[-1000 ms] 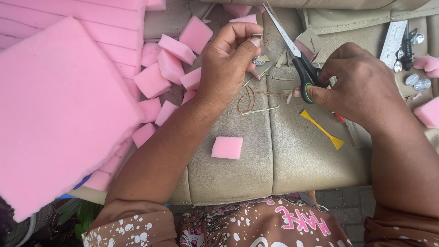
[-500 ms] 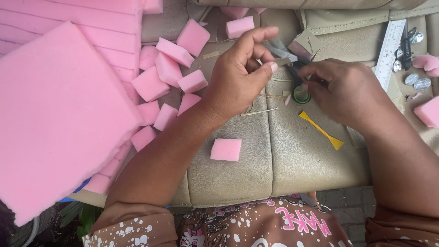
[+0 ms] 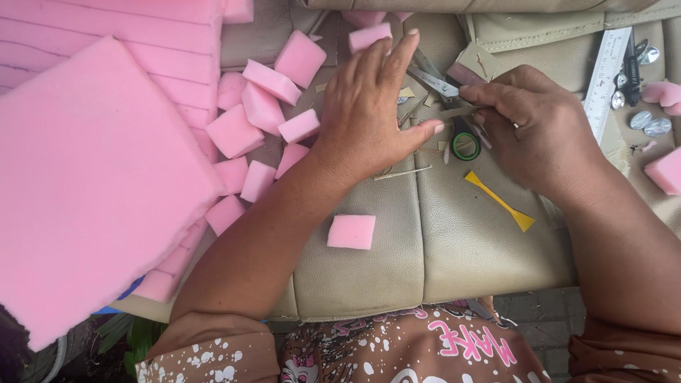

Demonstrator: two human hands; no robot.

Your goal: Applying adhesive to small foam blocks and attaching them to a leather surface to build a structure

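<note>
A pair of steel scissors with black, green-lined handles (image 3: 454,117) lies on the beige leather cushion (image 3: 440,241), long axis slanting, blades pointing up-left, handles down-right. The right hand (image 3: 532,131), fingers curled, pinches it near the pivot. The left hand (image 3: 372,106) lies just left of the scissors, spread flat and holding nothing. Left of it lie small pink foam blocks (image 3: 259,106).

A large pink foam slab (image 3: 92,177) fills the left side, with small pink foam blocks (image 3: 262,106) scattered beside it on the beige seat cushion (image 3: 454,248). One lone foam block (image 3: 351,232) lies nearer the front edge. A yellow plastic tool (image 3: 500,201) lies right of centre, and a metal ruler (image 3: 604,78) with silver buttons (image 3: 651,124) sits far right.
</note>
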